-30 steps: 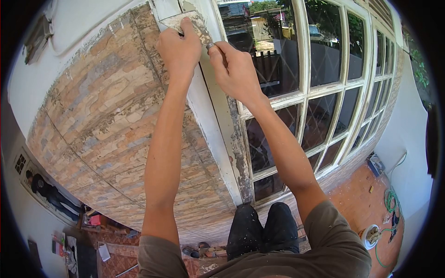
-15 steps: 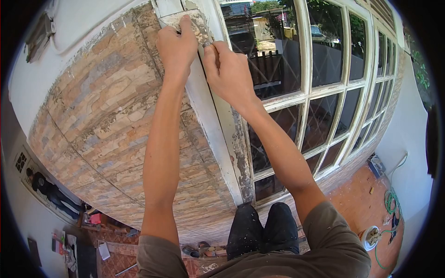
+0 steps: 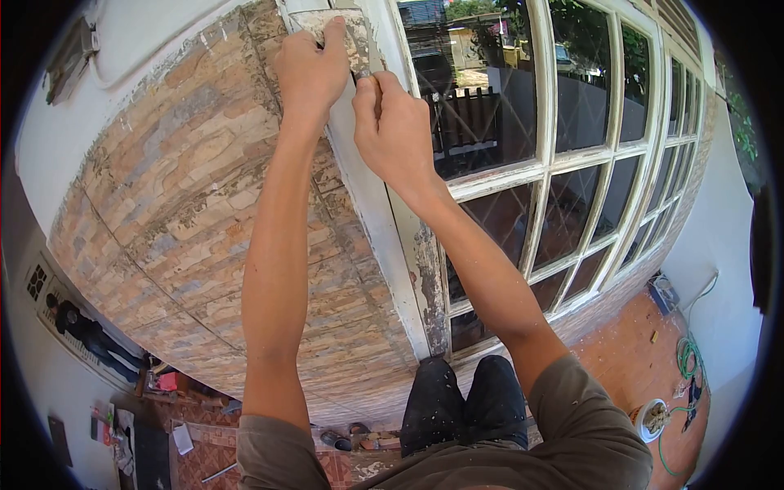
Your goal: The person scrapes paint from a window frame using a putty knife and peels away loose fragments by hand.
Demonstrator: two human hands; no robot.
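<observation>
My left hand (image 3: 313, 72) is up at the top of the view, its fingers pressed on a flat, pale-smeared blade (image 3: 353, 34) that lies against the white frame post (image 3: 359, 175). Just right of it and a little lower, my right hand (image 3: 394, 122) is closed around the narrow end of the same tool, mostly hidden by the fingers. Peeling paint (image 3: 428, 269) shows on the lower part of the post. White-framed window panes (image 3: 490, 184) begin right beside my right hand.
Stone-pattern wall tiles (image 3: 188, 188) fill the left. A person (image 3: 90, 335) stands far left. At the lower right are a bucket (image 3: 652, 419) with debris, a green hose (image 3: 688, 357) and a blue box (image 3: 663, 294). Sandals (image 3: 336, 440) lie on the floor below.
My right hand has shifted slightly left, nearer my left hand. The blade has turned a little and sits slightly higher. The view has moved slightly.
</observation>
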